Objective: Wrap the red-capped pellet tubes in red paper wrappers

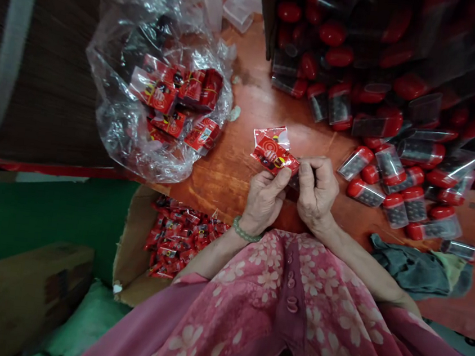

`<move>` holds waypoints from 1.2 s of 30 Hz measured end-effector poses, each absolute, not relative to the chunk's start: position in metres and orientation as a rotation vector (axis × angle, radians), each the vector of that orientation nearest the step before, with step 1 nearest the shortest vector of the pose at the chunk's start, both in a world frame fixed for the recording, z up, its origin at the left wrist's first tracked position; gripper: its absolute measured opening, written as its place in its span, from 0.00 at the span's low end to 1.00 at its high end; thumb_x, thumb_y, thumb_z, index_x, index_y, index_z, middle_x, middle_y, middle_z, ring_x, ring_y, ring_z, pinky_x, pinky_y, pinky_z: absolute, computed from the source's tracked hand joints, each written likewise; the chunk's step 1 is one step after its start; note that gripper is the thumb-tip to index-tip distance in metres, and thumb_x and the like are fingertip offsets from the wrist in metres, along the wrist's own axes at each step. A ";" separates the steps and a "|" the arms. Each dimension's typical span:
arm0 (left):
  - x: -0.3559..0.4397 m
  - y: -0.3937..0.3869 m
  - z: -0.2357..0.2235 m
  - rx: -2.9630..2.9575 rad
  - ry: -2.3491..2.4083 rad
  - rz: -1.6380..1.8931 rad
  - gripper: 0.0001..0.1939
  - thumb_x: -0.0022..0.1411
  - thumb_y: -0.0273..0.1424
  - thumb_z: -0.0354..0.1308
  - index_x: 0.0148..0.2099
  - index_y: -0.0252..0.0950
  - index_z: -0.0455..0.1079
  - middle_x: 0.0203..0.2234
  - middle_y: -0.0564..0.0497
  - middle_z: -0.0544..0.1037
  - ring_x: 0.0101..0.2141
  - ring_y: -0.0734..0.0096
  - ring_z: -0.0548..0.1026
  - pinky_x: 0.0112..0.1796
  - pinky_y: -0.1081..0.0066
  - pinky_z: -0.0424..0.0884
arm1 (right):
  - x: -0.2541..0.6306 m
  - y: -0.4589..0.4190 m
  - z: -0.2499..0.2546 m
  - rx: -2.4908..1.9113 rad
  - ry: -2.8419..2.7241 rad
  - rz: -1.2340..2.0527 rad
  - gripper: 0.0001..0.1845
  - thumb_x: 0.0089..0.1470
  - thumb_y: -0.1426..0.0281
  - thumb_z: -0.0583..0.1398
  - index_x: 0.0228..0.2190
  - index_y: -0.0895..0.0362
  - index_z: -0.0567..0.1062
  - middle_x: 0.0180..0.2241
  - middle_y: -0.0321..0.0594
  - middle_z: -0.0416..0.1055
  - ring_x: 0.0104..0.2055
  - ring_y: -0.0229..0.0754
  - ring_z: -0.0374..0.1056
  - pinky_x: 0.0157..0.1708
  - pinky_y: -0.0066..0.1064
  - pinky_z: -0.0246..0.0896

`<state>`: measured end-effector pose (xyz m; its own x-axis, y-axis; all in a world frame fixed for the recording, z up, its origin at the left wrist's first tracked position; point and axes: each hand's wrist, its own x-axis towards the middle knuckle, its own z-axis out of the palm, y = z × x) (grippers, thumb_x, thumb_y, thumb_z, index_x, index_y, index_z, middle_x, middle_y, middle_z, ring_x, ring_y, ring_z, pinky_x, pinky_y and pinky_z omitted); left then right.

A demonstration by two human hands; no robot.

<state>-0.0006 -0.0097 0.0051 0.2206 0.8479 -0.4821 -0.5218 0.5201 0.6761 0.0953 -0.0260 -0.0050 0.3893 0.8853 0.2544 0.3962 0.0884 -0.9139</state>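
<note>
Head view, as I look on: over the wooden counter, the left hand pinches a red packet in a thumb-and-finger grip; the right hand pinches its right end, probably steadying it. Red-capped containers lie rightward, seemingly within easy reach.

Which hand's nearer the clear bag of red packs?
Left. The left hand is right of the bag, slightly nearer the wearer, not touching it; the right hand is farther right, beyond the left.
</note>
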 end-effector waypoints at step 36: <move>-0.012 0.015 -0.001 0.406 0.934 0.992 0.27 0.43 0.49 0.77 0.39 0.37 0.78 0.40 0.46 0.85 0.53 0.55 0.79 0.54 0.61 0.74 | 0.108 -0.033 -0.005 -1.292 -0.816 1.266 0.16 0.51 0.62 0.71 0.42 0.51 0.82 0.40 0.37 0.81 0.37 0.38 0.77 0.44 0.33 0.77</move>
